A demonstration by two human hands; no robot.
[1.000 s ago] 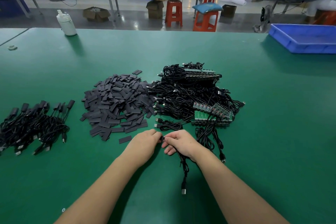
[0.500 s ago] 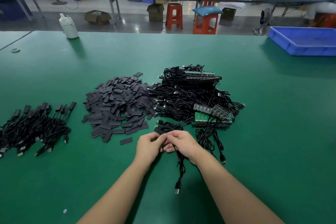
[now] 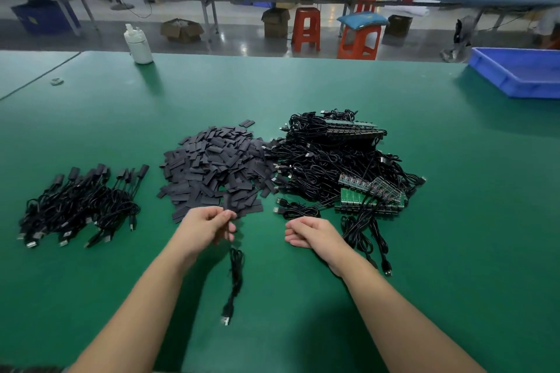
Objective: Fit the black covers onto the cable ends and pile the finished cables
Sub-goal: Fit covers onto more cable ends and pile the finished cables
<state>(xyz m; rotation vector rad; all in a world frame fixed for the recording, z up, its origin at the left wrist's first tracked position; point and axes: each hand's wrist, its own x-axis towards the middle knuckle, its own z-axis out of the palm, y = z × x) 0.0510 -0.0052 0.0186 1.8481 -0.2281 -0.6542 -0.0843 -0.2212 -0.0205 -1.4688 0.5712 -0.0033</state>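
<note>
The green surface (image 3: 424, 145) carries finished cables (image 3: 78, 203) far left of the left hand (image 3: 206, 225), black covers (image 3: 212, 166) beyond it, tangled cables (image 3: 327, 160) beyond the right hand (image 3: 312, 233).

The light is bright and even and comes from above. My arms throw soft dark shadows on the green bench (image 3: 454, 191), under and beside them, and the white bottle (image 3: 138, 44) throws a short shadow toward me. The floor (image 3: 236, 39) behind the bench is shiny and shows pale glare spots. The wide lens bends the picture: the far edge of the bench curves and things near the corners look stretched. My left hand (image 3: 206, 225) and the cable (image 3: 235, 275) hanging from it are a little blurred. The middle of the picture is sharp; the far background is softer.
</note>
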